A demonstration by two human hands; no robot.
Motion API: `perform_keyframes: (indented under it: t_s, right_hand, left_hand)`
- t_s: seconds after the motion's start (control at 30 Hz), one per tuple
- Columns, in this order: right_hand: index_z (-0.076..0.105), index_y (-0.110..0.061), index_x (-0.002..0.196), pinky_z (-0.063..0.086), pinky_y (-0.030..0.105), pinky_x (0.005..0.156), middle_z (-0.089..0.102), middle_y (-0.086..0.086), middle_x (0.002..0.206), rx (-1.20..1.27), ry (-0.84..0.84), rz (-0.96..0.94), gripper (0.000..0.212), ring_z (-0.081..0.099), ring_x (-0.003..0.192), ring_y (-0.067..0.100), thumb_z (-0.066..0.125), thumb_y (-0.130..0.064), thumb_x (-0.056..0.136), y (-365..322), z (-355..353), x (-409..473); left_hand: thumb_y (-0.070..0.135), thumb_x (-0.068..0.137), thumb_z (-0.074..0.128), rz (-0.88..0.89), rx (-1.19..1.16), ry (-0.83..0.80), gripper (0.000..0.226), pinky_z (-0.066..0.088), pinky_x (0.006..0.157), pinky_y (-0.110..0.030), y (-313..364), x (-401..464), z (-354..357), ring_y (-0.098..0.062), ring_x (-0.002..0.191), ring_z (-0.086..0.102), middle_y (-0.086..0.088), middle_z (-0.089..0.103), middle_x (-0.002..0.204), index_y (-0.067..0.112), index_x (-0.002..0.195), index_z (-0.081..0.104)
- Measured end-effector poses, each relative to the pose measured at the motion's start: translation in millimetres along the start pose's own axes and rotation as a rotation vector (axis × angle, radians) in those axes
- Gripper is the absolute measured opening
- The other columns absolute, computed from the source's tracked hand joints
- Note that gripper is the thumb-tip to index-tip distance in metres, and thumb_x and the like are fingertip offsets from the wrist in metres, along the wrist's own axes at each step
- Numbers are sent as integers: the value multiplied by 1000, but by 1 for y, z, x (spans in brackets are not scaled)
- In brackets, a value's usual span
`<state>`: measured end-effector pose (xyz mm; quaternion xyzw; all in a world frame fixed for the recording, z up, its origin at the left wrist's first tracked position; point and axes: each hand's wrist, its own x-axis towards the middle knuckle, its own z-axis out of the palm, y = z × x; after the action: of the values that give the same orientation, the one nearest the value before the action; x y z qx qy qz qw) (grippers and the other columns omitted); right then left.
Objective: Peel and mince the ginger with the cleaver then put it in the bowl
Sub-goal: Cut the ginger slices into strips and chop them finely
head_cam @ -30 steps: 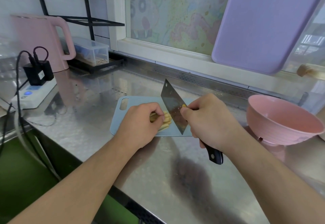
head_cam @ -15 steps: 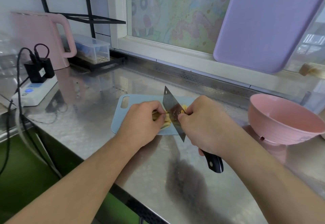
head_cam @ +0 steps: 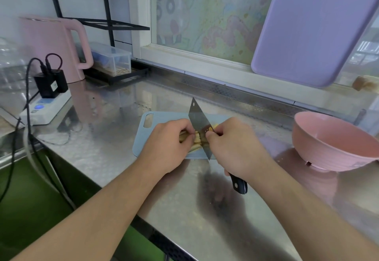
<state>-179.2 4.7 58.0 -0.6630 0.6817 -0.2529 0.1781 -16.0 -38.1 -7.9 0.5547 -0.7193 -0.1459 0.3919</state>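
At the far left of the frame a pink kettle (head_cam: 49,45) stands behind a power strip (head_cam: 46,108). Mid-frame, on the blue cutting board (head_cam: 141,139), the left hand (head_cam: 166,146) curls over the ginger (head_cam: 195,140), pinning it. The right hand (head_cam: 235,148) grips the cleaver (head_cam: 200,124), whose blade meets the ginger. The pink bowl (head_cam: 330,146) sits at right.

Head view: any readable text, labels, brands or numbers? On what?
None readable.
Charger: white label, too small to read.
Power strip: blue button, no legible marking.
Cleaver: dark mark on the blade, blurred.
Window film: cartoon drawing only, no words.
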Motion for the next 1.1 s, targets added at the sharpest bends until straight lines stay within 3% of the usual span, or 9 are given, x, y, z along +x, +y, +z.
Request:
perform_keyframes:
  t_s: [0.17, 0.3, 0.43, 0.6, 0.67, 0.73, 0.83, 0.97, 1.1]
  right_hand:
    - [47, -1, 69, 45, 43, 38, 53, 10, 56, 0, 28, -12, 39, 63, 49, 41, 52, -28, 97, 0, -13, -6]
    - [49, -5, 66, 41, 24, 34, 55, 14, 58, 45, 32, -10, 40, 56, 38, 29, 54, -26, 99, -2, -22, -11]
    - [51, 2, 70, 43, 24, 35, 55, 13, 58, 60, -13, -1, 41, 54, 38, 27, 53, -25, 100, -5, -22, -13]
    - [51, -7, 68, 43, 25, 36, 58, 12, 59, 30, -16, -4, 36, 56, 37, 27, 52, -25, 100, -8, -18, -14]
    - [51, -8, 71, 45, 29, 36, 58, 12, 60, -4, -19, -9, 34, 59, 41, 28, 51, -25, 100, -10, -17, -14]
    - [52, -7, 77, 55, 39, 48, 57, 10, 63, -67, -38, -33, 30, 65, 54, 31, 49, -24, 102, -13, -16, -15]
    - [58, -7, 86, 57, 35, 67, 61, 11, 77, -120, -50, -80, 25, 62, 69, 31, 51, -24, 102, -18, -17, -20]
    - [56, -7, 92, 44, 21, 59, 59, 13, 87, -133, -109, -43, 17, 56, 76, 27, 55, -20, 102, -23, -23, -22]
    - [55, -9, 89, 44, 21, 59, 58, 9, 84, -121, -130, -26, 16, 55, 76, 26, 56, -21, 100, -26, -20, -21]
  left_hand:
    - [28, 97, 71, 14, -3, 15, 7, 57, 85, -32, 0, 0, 0, -4, 95, 66, 19, 72, 99, 33, 98, 66]
    - [24, 97, 70, 3, 3, 25, 8, 58, 86, -30, 0, 1, 0, -4, 96, 67, 19, 73, 98, 32, 97, 69]
    - [24, 96, 70, -2, 18, 46, 8, 55, 75, -28, 0, 1, 0, -3, 83, 66, 19, 72, 89, 31, 92, 71]
    - [22, 95, 71, -1, 8, 51, 9, 58, 74, -36, -1, 1, 1, -6, 76, 66, 18, 73, 86, 29, 89, 74]
    - [21, 94, 71, 1, 11, 51, 10, 58, 73, -37, -1, 1, 1, -7, 75, 66, 17, 73, 86, 28, 89, 74]
    - [20, 94, 70, 4, 19, 54, 10, 57, 71, -38, 0, 1, 1, -8, 72, 65, 15, 73, 84, 28, 88, 74]
    - [19, 94, 69, 0, 32, 55, 12, 57, 69, -38, 1, 2, 1, -8, 69, 64, 14, 72, 83, 27, 87, 74]
    - [20, 95, 68, -9, 46, 50, 12, 57, 71, -37, 3, 1, 1, -9, 72, 65, 14, 73, 85, 28, 88, 74]
    - [18, 94, 69, -4, 18, 46, 14, 58, 74, -36, 2, 2, 0, -8, 76, 66, 14, 73, 84, 27, 86, 74]
